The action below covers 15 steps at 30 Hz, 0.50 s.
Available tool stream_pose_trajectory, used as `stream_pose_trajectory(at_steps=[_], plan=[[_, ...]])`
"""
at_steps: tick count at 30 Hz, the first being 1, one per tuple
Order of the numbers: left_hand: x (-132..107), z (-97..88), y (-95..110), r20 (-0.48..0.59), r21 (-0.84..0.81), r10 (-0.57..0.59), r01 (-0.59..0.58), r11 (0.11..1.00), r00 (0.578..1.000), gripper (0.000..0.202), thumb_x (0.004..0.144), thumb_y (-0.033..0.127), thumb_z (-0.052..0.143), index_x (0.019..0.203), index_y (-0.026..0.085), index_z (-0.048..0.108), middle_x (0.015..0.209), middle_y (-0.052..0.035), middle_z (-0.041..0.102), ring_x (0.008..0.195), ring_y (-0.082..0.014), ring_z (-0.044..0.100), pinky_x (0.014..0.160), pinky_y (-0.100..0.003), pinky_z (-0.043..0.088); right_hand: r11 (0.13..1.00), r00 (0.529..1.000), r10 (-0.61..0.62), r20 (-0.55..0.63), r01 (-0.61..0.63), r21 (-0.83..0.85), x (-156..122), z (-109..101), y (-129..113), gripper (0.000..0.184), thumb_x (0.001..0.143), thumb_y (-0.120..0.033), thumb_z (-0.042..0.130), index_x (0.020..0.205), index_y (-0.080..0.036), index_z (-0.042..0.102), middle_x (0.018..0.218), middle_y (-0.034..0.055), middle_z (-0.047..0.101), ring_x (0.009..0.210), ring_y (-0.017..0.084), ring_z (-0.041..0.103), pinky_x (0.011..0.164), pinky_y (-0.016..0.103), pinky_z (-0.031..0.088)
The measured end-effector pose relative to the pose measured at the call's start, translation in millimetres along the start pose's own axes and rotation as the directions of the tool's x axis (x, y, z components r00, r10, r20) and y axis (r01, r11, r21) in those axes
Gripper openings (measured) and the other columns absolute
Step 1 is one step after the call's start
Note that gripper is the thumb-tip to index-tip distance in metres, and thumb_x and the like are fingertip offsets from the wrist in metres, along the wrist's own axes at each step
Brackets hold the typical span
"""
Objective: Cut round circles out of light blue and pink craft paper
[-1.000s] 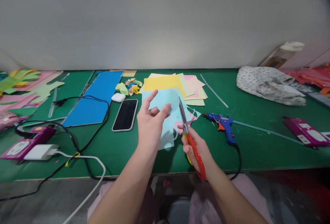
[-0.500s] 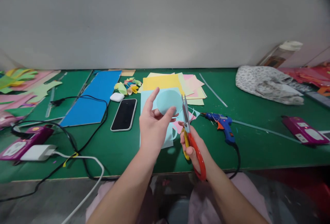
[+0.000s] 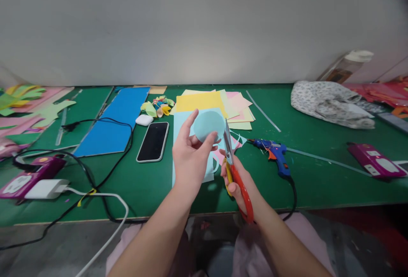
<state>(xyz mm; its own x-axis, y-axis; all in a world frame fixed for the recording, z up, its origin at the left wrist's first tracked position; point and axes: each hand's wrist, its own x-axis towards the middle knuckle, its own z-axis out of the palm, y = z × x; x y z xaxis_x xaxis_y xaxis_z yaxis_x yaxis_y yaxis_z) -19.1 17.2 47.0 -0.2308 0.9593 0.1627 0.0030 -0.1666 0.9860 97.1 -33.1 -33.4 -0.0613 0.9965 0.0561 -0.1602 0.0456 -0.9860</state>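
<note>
My left hand pinches a light blue paper disc between thumb and fingers, lifted above the green table. My right hand grips red-and-yellow-handled scissors, blades pointing up right beside the disc's right edge. Beneath both hands lies a light blue sheet with cut-out holes, plus pink scraps.
A stack of yellow, pink and green sheets lies behind. A black phone, white earbud case, blue board and cables sit left. A blue glue gun lies right, with patterned cloth beyond.
The disc has come free of the blue sheet, which dropped back onto the table. The scissors shifted slightly toward the disc and their blades came together.
</note>
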Motion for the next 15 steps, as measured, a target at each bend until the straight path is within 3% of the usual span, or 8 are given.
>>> stream_pose_trajectory(at_steps=[6,15], plan=[[-4.6,2.5,0.6,0.075,0.04,-0.003,0.0,0.999,0.997,0.063,0.073,0.027,0.071,0.131,0.026,0.05,0.059,0.0059,0.06,0.06,-0.0147,0.068,0.061,-0.027,0.061,0.999,1.0,0.027,0.017,-0.026,-0.028,-2.8,-1.5,-10.9,0.09,0.06,-0.08,0.057,0.131,-0.028,0.045,0.083,-0.0006,0.044,0.058,0.011,0.037,0.051,0.025,0.042],[-4.6,3.4,1.7,0.087,0.005,-0.041,0.041,0.999,0.995,0.064,0.072,0.028,0.072,0.132,0.025,0.049,0.068,0.0041,0.065,0.06,-0.0131,0.067,0.062,-0.026,0.061,1.0,1.0,0.006,0.009,-0.006,0.013,-2.4,-3.1,-5.9,0.091,0.058,-0.08,0.058,0.131,-0.027,0.045,0.083,-0.0003,0.044,0.059,0.011,0.038,0.049,0.024,0.039]])
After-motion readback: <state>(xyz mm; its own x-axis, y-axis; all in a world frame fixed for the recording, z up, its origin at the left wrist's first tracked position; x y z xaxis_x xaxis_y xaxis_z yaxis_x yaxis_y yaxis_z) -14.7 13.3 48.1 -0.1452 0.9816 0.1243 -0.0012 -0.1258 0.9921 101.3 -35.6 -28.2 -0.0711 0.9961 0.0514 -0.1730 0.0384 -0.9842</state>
